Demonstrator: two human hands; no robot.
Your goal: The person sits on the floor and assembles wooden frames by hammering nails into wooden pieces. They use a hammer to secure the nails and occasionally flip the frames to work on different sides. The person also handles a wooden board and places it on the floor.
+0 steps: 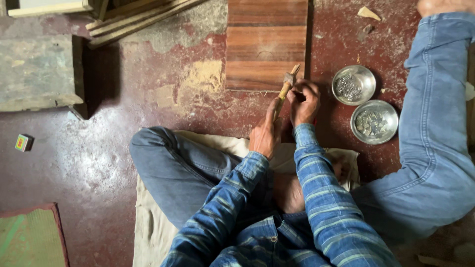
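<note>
Blue checked sleeves fill the bottom of the view, and both forearms reach forward over the person's folded legs. At the right hand (303,103), the fingers are curled and bunched tight at the near edge of the wooden board (266,44), pinching something too small to make out, possibly a nail. The left hand (266,132) has its fingers wrapped around the lower handle of a small hammer (285,89), whose metal head hangs just above the board's near right corner, right beside the pinching fingertips.

Since the hammer head is so close to those fingertips, short, light taps look like the safe way to work, with the handle steady and the pinch low.

Outward from the hands, two round metal bowls sit on the red floor just right of the board: the farther bowl (353,85) holds small thin metal pieces, the nearer bowl (374,121) holds pale flat chips. A cream cloth (148,217) lies under the person. Well apart to the left are a small box (23,142), a grey slab (34,71), wooden strips (133,20) and a green mat (27,237).
</note>
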